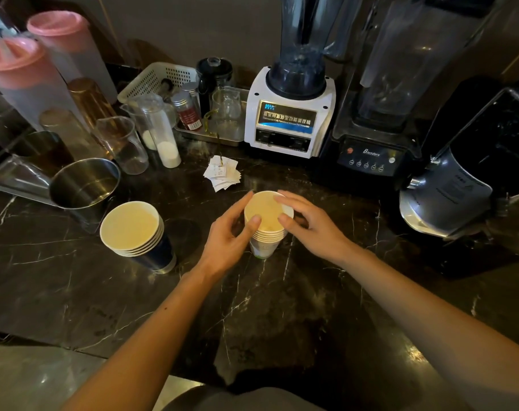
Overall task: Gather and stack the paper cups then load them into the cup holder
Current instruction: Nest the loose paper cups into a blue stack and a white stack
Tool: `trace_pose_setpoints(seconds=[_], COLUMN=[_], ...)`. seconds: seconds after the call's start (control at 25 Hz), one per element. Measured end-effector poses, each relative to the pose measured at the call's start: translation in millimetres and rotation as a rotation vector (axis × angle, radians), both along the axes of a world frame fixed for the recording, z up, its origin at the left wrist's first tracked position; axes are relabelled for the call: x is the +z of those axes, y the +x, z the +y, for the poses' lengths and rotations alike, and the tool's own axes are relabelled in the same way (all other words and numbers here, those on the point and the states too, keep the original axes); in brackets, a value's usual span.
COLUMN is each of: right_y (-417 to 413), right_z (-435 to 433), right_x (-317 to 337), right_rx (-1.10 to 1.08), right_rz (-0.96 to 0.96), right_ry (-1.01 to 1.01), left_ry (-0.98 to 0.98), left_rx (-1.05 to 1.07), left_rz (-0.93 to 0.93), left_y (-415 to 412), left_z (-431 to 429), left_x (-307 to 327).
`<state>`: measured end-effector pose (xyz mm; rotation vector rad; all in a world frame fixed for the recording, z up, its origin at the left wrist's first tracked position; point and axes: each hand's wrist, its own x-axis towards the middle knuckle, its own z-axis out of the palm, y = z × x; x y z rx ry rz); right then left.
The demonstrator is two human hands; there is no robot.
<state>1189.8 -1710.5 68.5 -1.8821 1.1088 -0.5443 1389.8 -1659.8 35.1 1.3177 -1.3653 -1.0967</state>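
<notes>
Worktop [282,307]: dark marble, carries all items below.

Blenders, far side of the hands: black unit [376,120] beyond the right hand; white unit [287,120] beyond both hands, slightly left.

Pitchers w/ pink lids [18,69]: far left, well apart from the hands.

Steel pail [83,185]: left of the left hand, beyond the blue stack.

Blue cup stack [136,232]: paper cups nested, approx. 4–5 rims showing, upright, near the left hand's outer side, not touched.

White cup stack [267,229]: between the two hands, upright on the worktop, several rims showing. Top cup sits high and a bit askew, judged not fully seated.

Left hand [231,235]: fingers partly curled, thumb against the stack's left side at the rims; steadying contact, not a full wrap.

Right hand [305,223]: fingers spread loosely, fingertips on the top cup's rim, right side; light hold or press, not clamped.

Receipt slips [222,173]: just beyond the hands, loose pile.

Progress, est.: cups gathered into 2 stacks; white stack nearly squared up. Left to do: seat top cup, poss. merge w/ blue stack, load into cup holder. Holder not identified in view.
</notes>
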Motion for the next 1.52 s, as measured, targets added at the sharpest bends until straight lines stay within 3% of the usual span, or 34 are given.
trace_pose_setpoints(seconds=[0.32,0.56,0.96,1.32,1.52], right_y=[-1,-6,16,69,102], right_z=[8,13,14,28,32], right_x=[-18,-27,-52,-54,-47], right_rx=[-0.072,-0.060,-0.205,-0.155,-0.119], right_rz=[-0.050,-0.093,-0.090,-0.145,-0.147], right_ry=[0.067,0.208,0.245,0.216,0.250], left_ry=[0.051,0.092,0.123,0.170,0.146], left_rx=[-0.029,-0.004,0.223,0.858,0.735], left_rz=[-0.041,0.071,0.060,-0.066,-0.109], left_y=[2,2,34,86,117], left_z=[0,2,84,146,125], left_x=[-3,1,-8,-32,-29])
